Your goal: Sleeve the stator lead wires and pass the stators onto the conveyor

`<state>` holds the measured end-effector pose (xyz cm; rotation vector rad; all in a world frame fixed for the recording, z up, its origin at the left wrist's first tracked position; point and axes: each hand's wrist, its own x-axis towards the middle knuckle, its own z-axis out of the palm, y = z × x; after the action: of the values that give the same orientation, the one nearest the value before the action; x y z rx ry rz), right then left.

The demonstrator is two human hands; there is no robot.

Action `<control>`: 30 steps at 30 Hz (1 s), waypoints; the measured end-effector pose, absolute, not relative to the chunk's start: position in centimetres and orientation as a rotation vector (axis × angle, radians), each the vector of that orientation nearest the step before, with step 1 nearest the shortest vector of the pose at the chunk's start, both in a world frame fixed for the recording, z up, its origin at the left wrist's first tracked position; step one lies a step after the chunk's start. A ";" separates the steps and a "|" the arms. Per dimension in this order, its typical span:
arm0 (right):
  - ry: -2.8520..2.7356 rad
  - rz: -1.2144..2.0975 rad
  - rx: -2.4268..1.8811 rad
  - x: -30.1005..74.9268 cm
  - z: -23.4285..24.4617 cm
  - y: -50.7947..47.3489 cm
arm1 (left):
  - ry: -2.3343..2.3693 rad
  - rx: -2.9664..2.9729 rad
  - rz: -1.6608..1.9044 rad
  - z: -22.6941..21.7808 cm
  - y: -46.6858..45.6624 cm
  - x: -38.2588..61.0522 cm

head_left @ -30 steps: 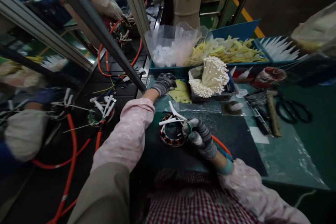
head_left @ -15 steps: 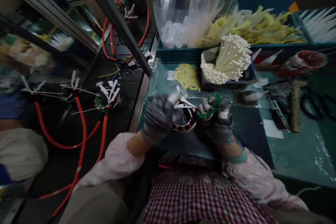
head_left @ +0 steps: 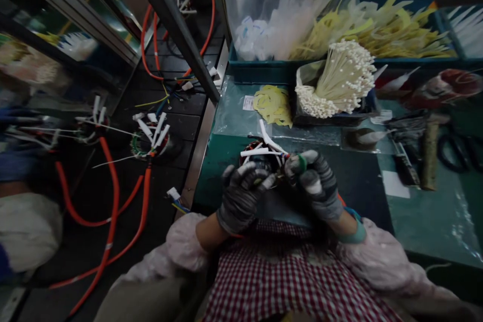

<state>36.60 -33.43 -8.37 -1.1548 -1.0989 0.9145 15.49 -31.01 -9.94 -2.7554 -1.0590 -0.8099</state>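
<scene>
While the left hand [head_left: 244, 196] curls, its hold unclear, and the right hand [head_left: 315, 181] pinches a green part [head_left: 302, 163] beside the wired ring [head_left: 249, 146] on the bench [head_left: 217, 163], this seems fine fingertip work, calling for steadiness, with yellow strips [head_left: 272, 104] beyond.

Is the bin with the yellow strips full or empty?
Full, it seems: the yellow strips heap above the front rim of the bin. I cannot tell how deep they go.

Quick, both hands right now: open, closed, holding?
Left hand: fingers curled; whether it's holding anything can't be told.
Right hand: closed, holding a green part.
</scene>
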 end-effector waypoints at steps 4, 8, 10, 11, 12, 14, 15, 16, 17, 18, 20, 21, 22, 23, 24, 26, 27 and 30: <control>-1.596 0.552 -1.257 35.4 -7.9 -33.7 | -0.894 -2.694 -1.011 -10.2 -31.3 14.7; -2.081 0.143 -1.498 33.8 -8.0 -32.8 | -0.730 -3.059 -1.209 -9.4 -29.7 12.0; -2.199 -0.002 -1.530 33.4 -7.9 -32.4 | -0.961 -3.223 -1.407 -8.6 -28.3 10.7; -2.233 -0.036 -1.520 33.3 -7.8 -32.3 | -1.153 -3.213 -1.533 -8.3 -27.5 10.3; -2.259 -0.037 -1.500 33.3 -7.7 -32.1 | -1.359 -3.161 -1.625 -8.0 -26.5 10.2; -2.275 0.020 -1.464 33.4 -7.4 -31.9 | -1.667 -3.116 -1.613 -7.6 -24.3 10.8; -2.270 0.054 -1.460 33.5 -7.3 -31.8 | -1.741 -3.227 -1.505 -7.5 -23.2 11.4; -2.257 0.076 -1.466 33.5 -7.3 -31.8 | -1.742 -3.420 -1.361 -7.5 -22.3 12.1; -2.238 0.082 -1.479 33.5 -7.2 -32.0 | -1.660 -3.656 -1.198 -7.6 -21.5 12.8; -2.217 0.079 -1.492 33.6 -7.3 -32.3 | -1.531 -3.880 -1.034 -7.8 -21.1 13.4; -2.168 0.071 -1.483 33.5 -7.4 -33.5 | -1.266 -4.119 -0.882 -8.2 -21.3 14.0; -2.150 0.068 -1.456 33.6 -7.6 -34.3 | -1.179 -4.123 -0.884 -8.4 -21.8 14.0; -2.138 0.069 -1.430 33.6 -7.7 -35.2 | -1.118 -4.067 -0.904 -8.5 -22.6 13.8; -2.130 0.071 -1.412 33.7 -7.9 -36.1 | -1.073 -3.979 -0.925 -8.6 -23.6 13.5; -2.127 0.072 -1.406 33.7 -8.1 -37.0 | -1.038 -3.889 -0.928 -8.6 -24.5 13.3; -2.131 0.090 -1.408 33.8 -8.6 -38.4 | -0.986 -3.773 -0.907 -8.4 -26.3 12.9; -2.128 0.106 -1.411 33.8 -8.9 -38.8 | -0.986 -3.743 -0.915 -8.3 -27.0 12.8; -2.083 0.126 -1.407 33.4 -9.6 -39.2 | -1.019 -3.701 -0.966 -8.1 -28.0 12.9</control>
<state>33.41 -39.23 -9.59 -1.4071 -2.0830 0.1264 12.88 -28.01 -8.15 -3.7005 -1.0185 -0.9655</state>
